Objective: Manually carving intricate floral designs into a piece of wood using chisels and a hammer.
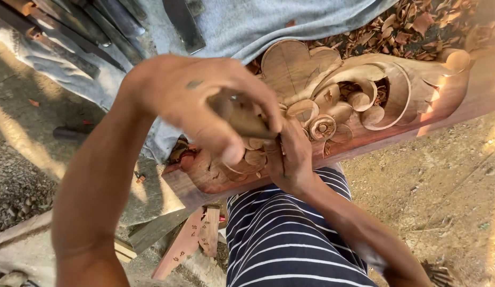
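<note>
A carved wooden panel (375, 90) with scrolls and leaf shapes lies across the middle. My left hand (205, 103) is raised over its left part, closed around a wooden chisel handle (246, 122) that points down at the carving. Just below it, my right hand (291, 157) rests on the panel with its fingers curled tight around the tool's lower end, beside a small carved rosette (322, 127). The blade tip is hidden by the fingers.
Several long metal carving tools (72, 32) lie on a grey cloth (268, 21) at the top left. Wood shavings (417, 24) pile up at the top right. Wood offcuts (189, 242) lie below the panel on the dirt ground. My striped shirt (290, 239) fills the bottom centre.
</note>
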